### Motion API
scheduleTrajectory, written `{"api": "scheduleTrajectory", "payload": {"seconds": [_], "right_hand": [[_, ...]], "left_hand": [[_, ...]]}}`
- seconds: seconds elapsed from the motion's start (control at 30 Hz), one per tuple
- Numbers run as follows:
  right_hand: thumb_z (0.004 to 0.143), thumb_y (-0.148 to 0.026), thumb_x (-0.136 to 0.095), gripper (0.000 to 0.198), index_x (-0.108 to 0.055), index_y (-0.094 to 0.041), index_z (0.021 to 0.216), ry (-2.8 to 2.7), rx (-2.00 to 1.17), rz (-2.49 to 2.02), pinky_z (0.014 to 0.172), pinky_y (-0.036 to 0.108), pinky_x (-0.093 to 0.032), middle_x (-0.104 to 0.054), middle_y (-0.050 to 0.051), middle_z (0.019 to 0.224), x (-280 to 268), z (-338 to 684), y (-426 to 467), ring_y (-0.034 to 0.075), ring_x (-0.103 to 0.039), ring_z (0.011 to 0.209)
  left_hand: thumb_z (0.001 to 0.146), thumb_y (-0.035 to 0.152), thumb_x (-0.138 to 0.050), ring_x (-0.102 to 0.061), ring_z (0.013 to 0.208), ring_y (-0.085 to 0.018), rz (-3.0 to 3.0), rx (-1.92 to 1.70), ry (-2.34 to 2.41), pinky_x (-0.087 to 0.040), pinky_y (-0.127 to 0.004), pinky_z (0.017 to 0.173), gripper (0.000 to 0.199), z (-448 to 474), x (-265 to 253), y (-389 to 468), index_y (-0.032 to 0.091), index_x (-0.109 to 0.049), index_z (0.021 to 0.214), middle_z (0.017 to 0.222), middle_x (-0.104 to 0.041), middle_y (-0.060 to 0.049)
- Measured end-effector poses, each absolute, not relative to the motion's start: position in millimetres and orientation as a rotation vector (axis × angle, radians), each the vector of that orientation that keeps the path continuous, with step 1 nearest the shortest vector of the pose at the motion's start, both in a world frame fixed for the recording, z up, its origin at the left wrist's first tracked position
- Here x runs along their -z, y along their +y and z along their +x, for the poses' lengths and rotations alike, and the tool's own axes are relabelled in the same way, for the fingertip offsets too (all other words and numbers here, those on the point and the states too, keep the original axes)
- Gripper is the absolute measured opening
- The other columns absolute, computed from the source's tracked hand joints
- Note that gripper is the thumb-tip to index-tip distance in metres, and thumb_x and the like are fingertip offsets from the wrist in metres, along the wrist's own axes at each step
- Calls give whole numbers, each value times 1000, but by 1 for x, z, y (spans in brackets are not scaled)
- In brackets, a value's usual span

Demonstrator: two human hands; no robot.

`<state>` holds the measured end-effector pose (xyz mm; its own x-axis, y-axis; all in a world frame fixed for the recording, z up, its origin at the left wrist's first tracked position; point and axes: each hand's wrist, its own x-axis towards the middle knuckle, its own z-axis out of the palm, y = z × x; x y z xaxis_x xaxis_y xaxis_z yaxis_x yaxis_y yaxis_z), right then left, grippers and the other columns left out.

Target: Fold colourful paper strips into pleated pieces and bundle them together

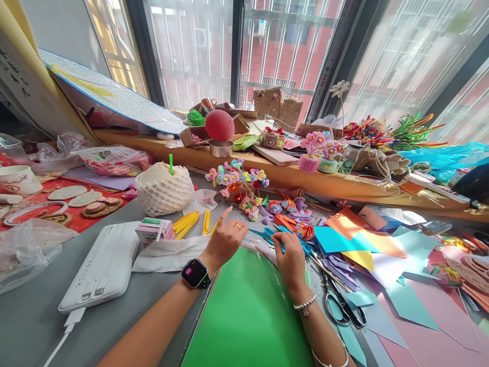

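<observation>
My left hand [228, 235], with a ring and a smartwatch [195, 273], hovers over the far left edge of a green mat [248, 311]. Its index finger stretches out and the other fingers bend, with nothing visible in it. My right hand [290, 260] is at the mat's far right edge, thumb and fingers pinched together. Whatever is in that pinch is too small to make out. Blue paper strips [263, 234] show beside and behind its fingertips. Yellow paper strips [186, 224] lie left of my left hand. Beyond both hands stands a bunch of small crocheted flowers [233, 176].
Scissors [338, 300] and coloured paper sheets [346, 239] lie at right. At left are a white power bank [101, 265] with a cable, a drink carton [155, 229] and a net-wrapped coconut [165, 191]. A red ball [219, 125] sits on the wooden sill [263, 165].
</observation>
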<state>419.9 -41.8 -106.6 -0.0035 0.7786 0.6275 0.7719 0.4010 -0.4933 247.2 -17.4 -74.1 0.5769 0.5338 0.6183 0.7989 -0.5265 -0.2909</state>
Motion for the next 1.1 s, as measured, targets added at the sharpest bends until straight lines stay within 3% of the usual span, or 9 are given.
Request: {"api": "scheduleTrajectory", "payload": {"seconds": [0.7,0.9,1.0,1.1], "right_hand": [[79,-19,-43,10,-52,-17,74,-1748,-13,-1368,65,28,-35,-53,3,71,107,418,-41,17,-44,71],[78,-18,-44,9,-52,-17,73,-1726,-8,-1378,65,28,-35,-54,3,71,108,422,-40,17,-45,70],[78,-18,-44,10,-52,-17,72,-1738,-17,-1364,65,28,-35,-54,3,71,107,422,-40,17,-45,70],[78,-18,-44,9,-52,-17,73,-1790,-27,-1335,65,28,-35,-54,3,70,106,419,-41,17,-45,70]], "left_hand": [[75,8,-37,-50,59,-12,-2180,619,-1127,-25,-42,92,21,250,76,-18,18,-53,66,62,-55,1],[74,8,-38,-51,57,-13,-2130,642,-1194,-34,-40,84,22,245,78,-14,17,-55,63,57,-55,-1],[75,9,-39,-53,60,-14,-2102,710,-1217,-36,-39,79,20,244,77,-14,16,-57,69,60,-57,-2],[77,13,-40,-54,71,-14,-2175,758,-1059,-33,-39,85,18,249,77,-18,16,-56,85,74,-61,-2]]}}
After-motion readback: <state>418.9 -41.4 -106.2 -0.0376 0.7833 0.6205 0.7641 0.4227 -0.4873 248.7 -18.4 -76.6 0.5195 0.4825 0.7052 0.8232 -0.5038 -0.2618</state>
